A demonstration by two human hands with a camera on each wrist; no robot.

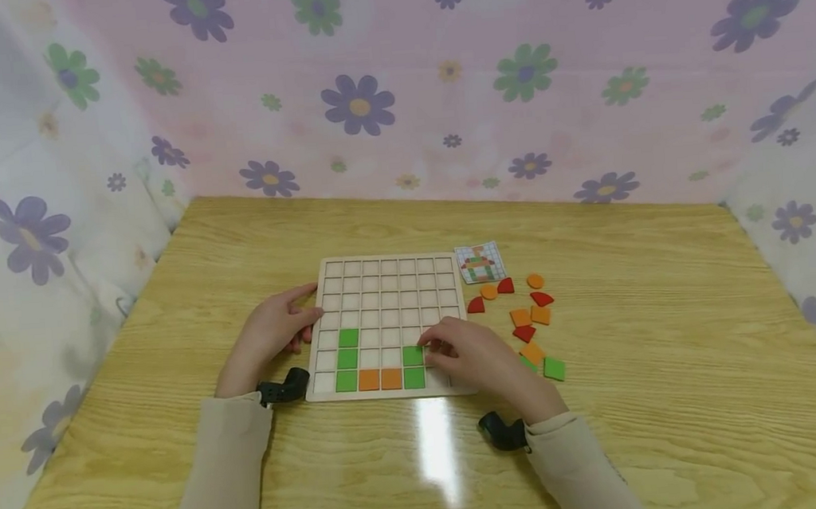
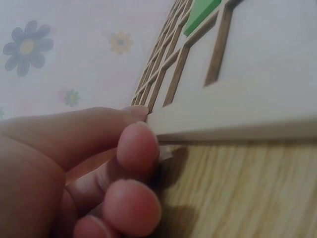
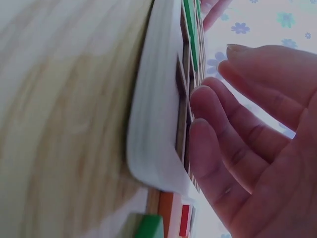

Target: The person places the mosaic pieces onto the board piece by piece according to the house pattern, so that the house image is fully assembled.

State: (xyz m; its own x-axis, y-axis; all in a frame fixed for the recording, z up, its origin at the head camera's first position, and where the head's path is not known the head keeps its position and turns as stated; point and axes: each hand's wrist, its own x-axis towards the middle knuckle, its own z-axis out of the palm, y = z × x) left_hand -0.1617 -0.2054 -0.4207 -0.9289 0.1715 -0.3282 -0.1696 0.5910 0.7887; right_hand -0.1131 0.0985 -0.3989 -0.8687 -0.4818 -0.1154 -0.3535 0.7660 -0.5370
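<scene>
A pale wooden grid board (image 1: 379,258) lies flat on the table. Its lower rows hold several green square tiles (image 1: 347,359) and two orange square tiles (image 1: 368,380). My left hand (image 1: 270,329) rests at the board's left side, its fingertips touching the rim; in the left wrist view the other fingers bend loosely beside the edge. My right hand (image 1: 469,352) hovers over the lower right cells, fingertips beside a green tile (image 1: 412,356). In the right wrist view, the fingers of that hand (image 3: 257,134) are loosely bent, with nothing visible between them.
A small card with a coloured pattern (image 1: 481,263) lies at the board's upper right corner. Loose red pieces (image 1: 524,333), orange circles (image 1: 536,281), orange squares (image 1: 541,314) and a green square (image 1: 554,368) are scattered right of the board. A flowered cloth (image 1: 438,84) stands behind the table.
</scene>
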